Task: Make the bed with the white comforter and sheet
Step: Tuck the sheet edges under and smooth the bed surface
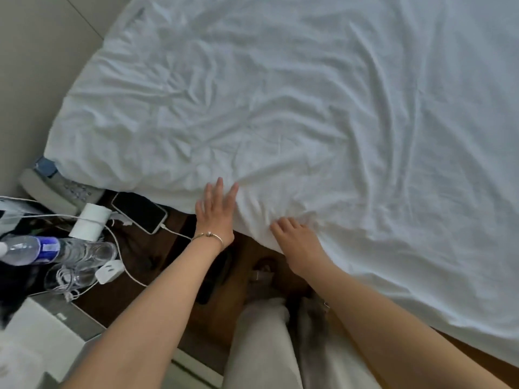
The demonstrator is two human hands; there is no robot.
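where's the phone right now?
In the head view, the black smartphone lies at left on the dark wooden nightstand, just below the white comforter edge, between the white paper roll and the left hand.

A plain pale wall (pixel 36 66) is filling the ten o'clock corner, soft even light is lying over it, and a thin seam is running across it at a slant; a dark wooden nightstand (pixel 132 256) is sitting at eight o'clock, carrying a grey desk telephone (pixel 60 189), a dark smartphone (pixel 139 211) on a white cable, a white paper roll (pixel 91 221), a clear water bottle (pixel 53 248) lying on its side and a white charger plug (pixel 110 271). Brown wooden floor (pixel 474 357) is showing at five o'clock.
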